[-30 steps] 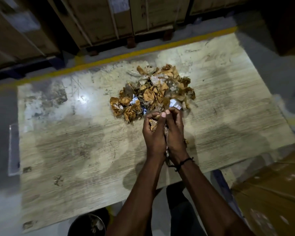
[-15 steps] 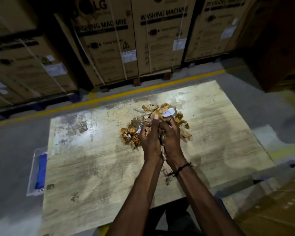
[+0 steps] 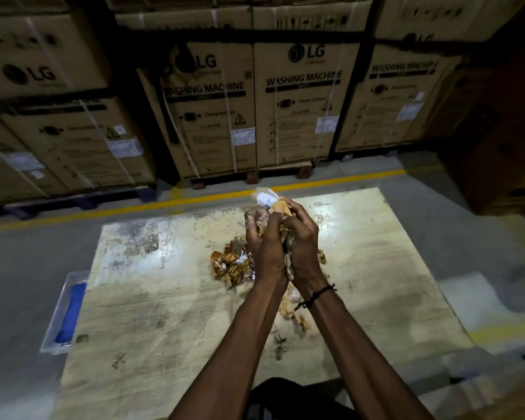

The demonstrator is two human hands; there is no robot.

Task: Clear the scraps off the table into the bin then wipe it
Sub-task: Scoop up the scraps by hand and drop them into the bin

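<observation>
My left hand (image 3: pixel 262 247) and my right hand (image 3: pixel 300 241) are pressed together above the pale wooden table (image 3: pixel 164 313), gripping a bundle of brown and white paper scraps (image 3: pixel 270 201) between them. White and tan pieces stick out above my fingers. A smaller pile of scraps (image 3: pixel 229 265) lies on the table just left of my hands. A few loose scraps (image 3: pixel 288 313) lie or fall under my wrists. The bin is not in view.
A clear tray with a blue cloth (image 3: pixel 69 313) sits by the table's left edge. Stacked cardboard washing-machine boxes (image 3: pixel 297 107) line the far side beyond a yellow floor line (image 3: pixel 134 207). Another carton (image 3: pixel 497 398) stands at the lower right.
Both hands have risen off the table with a gathered bundle of scraps. The pile left on the table is smaller. A few bits have dropped near the table's front.
</observation>
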